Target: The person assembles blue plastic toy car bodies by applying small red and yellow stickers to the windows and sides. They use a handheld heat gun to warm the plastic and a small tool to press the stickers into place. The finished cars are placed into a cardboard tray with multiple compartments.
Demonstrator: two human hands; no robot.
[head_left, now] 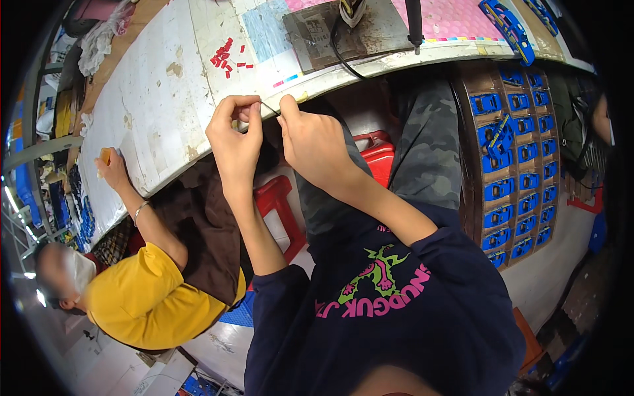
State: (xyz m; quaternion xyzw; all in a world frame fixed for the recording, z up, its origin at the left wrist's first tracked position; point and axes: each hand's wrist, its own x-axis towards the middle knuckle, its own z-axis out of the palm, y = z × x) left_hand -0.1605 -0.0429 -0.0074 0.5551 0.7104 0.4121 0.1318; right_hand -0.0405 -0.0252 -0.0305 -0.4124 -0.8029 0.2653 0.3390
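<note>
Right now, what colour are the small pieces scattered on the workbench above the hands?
Red. The small pieces lie loose on the pale workbench, clearest in the head view.

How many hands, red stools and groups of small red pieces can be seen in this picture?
Person's own hands: 2, left hand and right hand, pinching a thin wire
Co-worker's hand: 1
Red stools: 2
Groups of small red pieces: 1
Total: 6

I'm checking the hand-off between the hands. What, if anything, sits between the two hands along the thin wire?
Nothing visible: the thin wire runs freely from the left hand to the right hand, above the workbench edge.
</note>
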